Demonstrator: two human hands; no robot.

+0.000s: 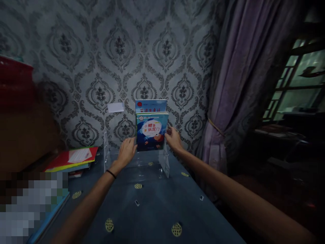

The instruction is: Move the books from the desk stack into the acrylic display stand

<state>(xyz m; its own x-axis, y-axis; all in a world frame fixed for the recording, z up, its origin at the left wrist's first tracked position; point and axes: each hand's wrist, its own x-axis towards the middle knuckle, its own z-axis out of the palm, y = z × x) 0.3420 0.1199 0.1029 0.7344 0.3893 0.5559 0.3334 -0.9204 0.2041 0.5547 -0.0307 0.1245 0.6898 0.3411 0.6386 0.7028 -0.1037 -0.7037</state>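
Observation:
A blue children's picture book (149,140) with a white oval title patch stands upright in front of me, its cover facing me. My left hand (127,149) is at its lower left edge, fingers curled against it. At the right edge, my right hand (173,138) pinches the side between thumb and fingers. Behind it rises a taller blue book (151,105), only its top part showing. Both books are at a clear acrylic display rack (164,164), whose tiers step down toward me. A small white card (115,107) shows at the rack's upper left.
The rack stands on a dark blue patterned tablecloth (157,206) against a wallpapered wall (119,51). Red and yellow books (73,157) lie at the left, near a brown box (25,132). A tied purple curtain (218,112) hangs to the right, past the table's edge.

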